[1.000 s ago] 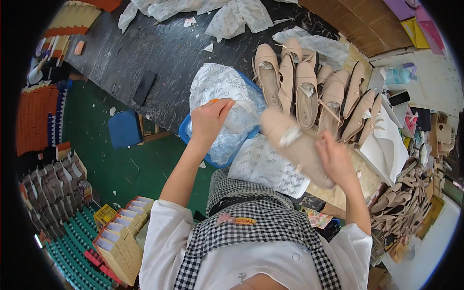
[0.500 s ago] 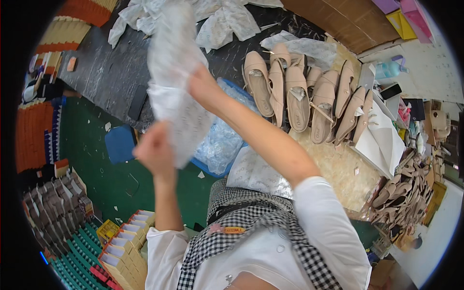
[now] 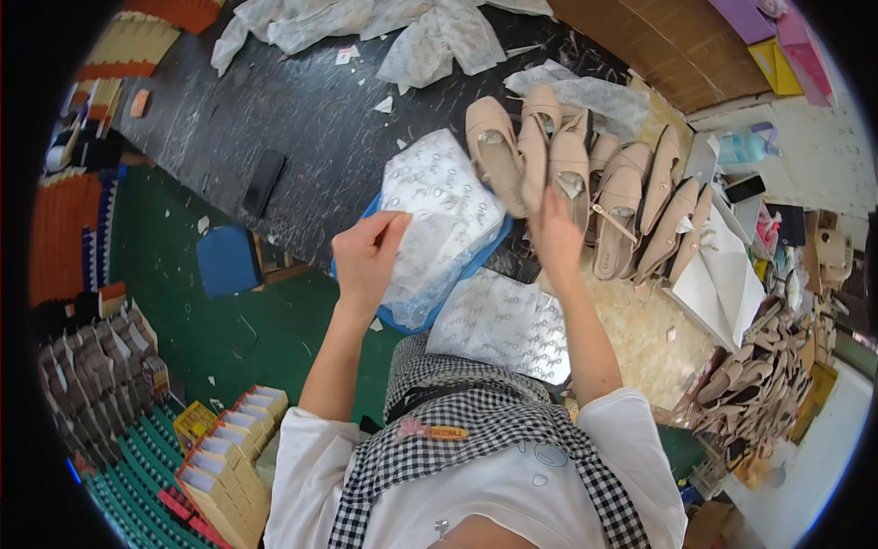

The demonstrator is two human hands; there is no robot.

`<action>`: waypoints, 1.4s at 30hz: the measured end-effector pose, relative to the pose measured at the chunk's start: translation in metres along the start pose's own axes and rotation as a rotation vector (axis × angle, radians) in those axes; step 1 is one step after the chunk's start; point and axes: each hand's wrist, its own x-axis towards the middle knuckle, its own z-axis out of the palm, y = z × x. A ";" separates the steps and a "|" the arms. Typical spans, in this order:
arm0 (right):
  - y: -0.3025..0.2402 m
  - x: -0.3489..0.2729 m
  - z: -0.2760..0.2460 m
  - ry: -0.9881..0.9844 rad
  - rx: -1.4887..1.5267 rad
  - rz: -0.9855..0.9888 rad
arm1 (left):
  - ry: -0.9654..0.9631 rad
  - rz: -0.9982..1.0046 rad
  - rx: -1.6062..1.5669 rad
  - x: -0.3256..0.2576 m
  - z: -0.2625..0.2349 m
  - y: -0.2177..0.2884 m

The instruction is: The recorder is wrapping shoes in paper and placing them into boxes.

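My left hand [image 3: 368, 261] pinches the near left edge of a printed white tissue paper sheet [image 3: 444, 188]. The sheet spreads over a blue tub [image 3: 494, 249] that holds crumpled clear plastic. My right hand [image 3: 558, 240] reaches into the front of a group of beige slingback shoes [image 3: 569, 163], its blurred fingers against the nearest ones; whether they grip a shoe I cannot tell. Another beige shoe [image 3: 494, 151] leans just left of that hand. Below the tub lies more printed tissue paper [image 3: 501, 320], by my checked apron.
Crumpled tissue [image 3: 439, 46] lies at the back of the black table [image 3: 311, 119], with a dark phone-like object [image 3: 264, 183] at its left. White boxes [image 3: 718, 265] stand right of the shoes. A blue stool [image 3: 227, 261] and stacked boxes [image 3: 233, 448] are at left; more shoes [image 3: 759, 366] pile at right.
The tissue sheet has come down from in front of me to over the tub, held by my left hand alone. My right hand has let go of it and moved right to the shoes.
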 end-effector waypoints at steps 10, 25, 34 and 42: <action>-0.041 -0.064 -0.225 -0.411 0.313 -0.359 | -0.046 -0.037 0.197 0.000 0.023 0.004; -0.214 0.022 -0.055 -0.774 1.415 -0.405 | 0.265 -0.092 -0.143 0.006 -0.049 -0.012; -0.008 0.052 0.009 0.256 -0.009 -0.366 | 0.102 0.050 -0.028 0.014 -0.031 0.009; -0.015 -0.001 -0.178 -0.308 0.448 -0.003 | 0.009 0.067 0.270 0.026 -0.001 -0.018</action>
